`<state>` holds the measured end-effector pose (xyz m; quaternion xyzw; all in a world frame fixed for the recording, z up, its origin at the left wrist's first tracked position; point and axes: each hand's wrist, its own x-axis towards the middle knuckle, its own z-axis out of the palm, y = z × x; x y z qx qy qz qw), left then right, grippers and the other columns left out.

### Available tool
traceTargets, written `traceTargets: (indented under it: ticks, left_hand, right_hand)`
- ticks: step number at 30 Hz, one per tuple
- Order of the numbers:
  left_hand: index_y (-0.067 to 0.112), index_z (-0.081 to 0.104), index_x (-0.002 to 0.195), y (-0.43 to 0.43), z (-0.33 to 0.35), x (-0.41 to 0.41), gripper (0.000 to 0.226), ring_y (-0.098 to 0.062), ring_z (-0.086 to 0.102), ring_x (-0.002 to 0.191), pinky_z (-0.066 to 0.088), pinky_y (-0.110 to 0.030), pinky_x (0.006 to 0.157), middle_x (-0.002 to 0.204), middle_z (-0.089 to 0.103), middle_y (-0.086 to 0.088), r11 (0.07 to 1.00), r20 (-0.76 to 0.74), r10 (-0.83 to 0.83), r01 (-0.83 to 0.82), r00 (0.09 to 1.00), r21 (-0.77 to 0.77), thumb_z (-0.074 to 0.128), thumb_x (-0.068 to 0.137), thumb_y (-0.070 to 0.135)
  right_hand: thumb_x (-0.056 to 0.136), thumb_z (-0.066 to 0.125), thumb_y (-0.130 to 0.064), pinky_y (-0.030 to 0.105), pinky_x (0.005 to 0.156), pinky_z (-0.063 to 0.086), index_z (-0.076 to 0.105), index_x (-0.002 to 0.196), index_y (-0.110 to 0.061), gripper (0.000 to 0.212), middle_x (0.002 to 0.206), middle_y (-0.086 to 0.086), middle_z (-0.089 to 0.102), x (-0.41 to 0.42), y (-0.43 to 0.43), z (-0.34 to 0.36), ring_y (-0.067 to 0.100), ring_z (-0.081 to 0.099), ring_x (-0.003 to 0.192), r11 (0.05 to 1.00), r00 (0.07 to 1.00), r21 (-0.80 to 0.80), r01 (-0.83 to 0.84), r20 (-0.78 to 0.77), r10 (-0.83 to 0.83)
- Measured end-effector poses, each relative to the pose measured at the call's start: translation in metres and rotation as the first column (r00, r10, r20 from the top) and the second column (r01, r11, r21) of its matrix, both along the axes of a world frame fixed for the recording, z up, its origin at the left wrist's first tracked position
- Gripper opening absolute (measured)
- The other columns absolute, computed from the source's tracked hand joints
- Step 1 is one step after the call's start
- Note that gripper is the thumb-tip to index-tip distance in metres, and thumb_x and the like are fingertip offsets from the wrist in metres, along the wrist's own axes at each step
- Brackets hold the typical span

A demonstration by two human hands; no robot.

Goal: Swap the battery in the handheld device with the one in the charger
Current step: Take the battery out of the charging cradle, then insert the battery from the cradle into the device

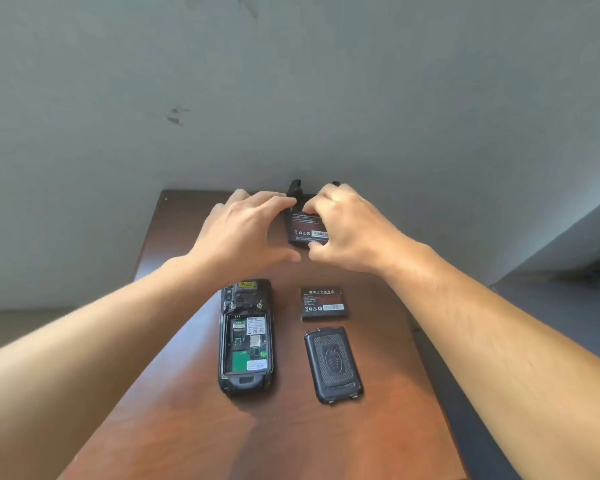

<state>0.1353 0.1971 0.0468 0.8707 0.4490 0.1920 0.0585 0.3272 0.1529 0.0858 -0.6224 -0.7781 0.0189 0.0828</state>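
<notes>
The black handheld device [246,337] lies face down on the brown table [194,427], its battery bay open and bare. To its right lie a loose black battery [324,304] and, nearer me, the device's back cover [333,364]. At the far table edge a second battery [305,228] sits in the black charger [295,188], which is mostly hidden. My right hand [347,226] pinches this battery at its top and bottom edges. My left hand [246,230] rests at the charger's left side, fingertips touching the battery's upper left corner.
A grey wall rises right behind the table's far edge. The table's right edge drops to a dark floor [568,306]. Both forearms cross above the table on either side of the device.
</notes>
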Motion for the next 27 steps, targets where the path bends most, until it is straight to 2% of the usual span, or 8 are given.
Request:
traceTargets:
  ticks: [2,5,15,20,22,24,25,27]
  left_hand:
    - [0.039,0.056,0.131,-0.015,0.007,-0.014,0.077,-0.022,0.051,0.107,0.050,-0.045,0.087,0.129,0.064,0.016,1.000,0.055,-0.019,0.019,0.998,-0.001,0.062,0.064,0.076]
    - [0.039,0.063,0.121,-0.034,0.017,-0.034,0.066,-0.019,0.050,0.097,0.052,-0.044,0.082,0.113,0.068,0.017,1.000,0.079,-0.029,0.029,0.996,0.002,0.062,0.066,0.075]
    - [0.033,0.063,0.125,-0.112,0.007,-0.094,0.056,-0.022,0.052,0.100,0.051,-0.043,0.079,0.116,0.067,0.010,0.999,0.009,0.008,-0.007,1.000,-0.043,0.071,0.074,0.056]
    - [0.020,0.068,0.115,-0.146,-0.014,-0.099,0.055,-0.025,0.057,0.090,0.054,-0.043,0.072,0.106,0.070,0.003,0.993,0.170,0.116,-0.116,0.979,-0.012,0.062,0.070,0.052]
    - [0.015,0.068,0.114,-0.152,-0.021,-0.096,0.058,-0.027,0.060,0.090,0.054,-0.042,0.073,0.104,0.069,0.000,0.985,0.262,0.159,-0.170,0.952,0.020,0.061,0.071,0.052]
    - [0.014,0.063,0.123,-0.158,-0.026,-0.092,0.063,-0.026,0.061,0.094,0.052,-0.041,0.079,0.105,0.068,-0.001,0.975,0.342,0.199,-0.220,0.918,0.021,0.066,0.072,0.050]
    - [0.014,0.058,0.130,-0.160,-0.028,-0.089,0.068,-0.026,0.060,0.095,0.051,-0.040,0.080,0.105,0.067,-0.001,0.970,0.378,0.220,-0.242,0.899,0.010,0.071,0.072,0.047]
    - [0.014,0.048,0.140,-0.165,-0.030,-0.083,0.080,-0.023,0.059,0.097,0.049,-0.037,0.082,0.104,0.064,-0.001,0.957,0.435,0.271,-0.287,0.859,-0.030,0.079,0.071,0.041]
  right_hand:
    - [0.081,0.071,-0.037,0.035,0.102,0.046,0.059,0.134,-0.017,0.058,0.125,0.001,0.058,-0.015,-0.013,0.005,0.021,0.048,0.120,1.000,1.000,0.008,-0.028,-0.011,0.028]
    - [0.082,0.072,-0.039,0.035,0.102,0.047,0.058,0.135,-0.017,0.059,0.126,-0.001,0.058,-0.035,-0.032,0.008,0.019,0.049,0.119,0.998,0.998,0.007,-0.059,-0.034,0.059]
    - [0.080,0.073,-0.034,0.033,0.098,0.047,0.060,0.132,-0.019,0.055,0.121,-0.003,0.057,-0.088,-0.094,-0.007,0.018,0.048,0.110,0.986,0.985,-0.047,-0.163,-0.066,0.159]
    - [0.080,0.072,-0.035,0.041,0.099,0.048,0.061,0.135,-0.025,0.056,0.127,-0.008,0.059,-0.100,-0.113,-0.021,0.019,0.049,0.119,0.984,0.980,-0.013,-0.180,-0.086,0.178]
    - [0.082,0.073,-0.034,0.039,0.106,0.046,0.061,0.138,-0.026,0.058,0.134,-0.010,0.059,-0.098,-0.124,-0.028,0.017,0.048,0.126,0.995,0.969,0.039,-0.093,-0.228,0.100]
    - [0.085,0.074,-0.030,0.031,0.108,0.044,0.060,0.140,-0.024,0.057,0.136,-0.009,0.060,-0.100,-0.142,-0.038,0.009,0.053,0.125,0.990,0.858,0.058,0.129,-0.507,-0.082]
    - [0.088,0.073,-0.027,0.030,0.103,0.048,0.063,0.137,-0.023,0.050,0.133,-0.008,0.064,-0.103,-0.152,-0.041,0.002,0.060,0.117,0.963,0.724,0.012,0.270,-0.661,-0.195]
    - [0.095,0.070,-0.026,0.032,0.081,0.053,0.070,0.125,-0.022,0.031,0.120,-0.005,0.075,-0.115,-0.167,-0.042,-0.006,0.070,0.093,0.878,0.292,-0.294,0.378,-0.862,-0.414]
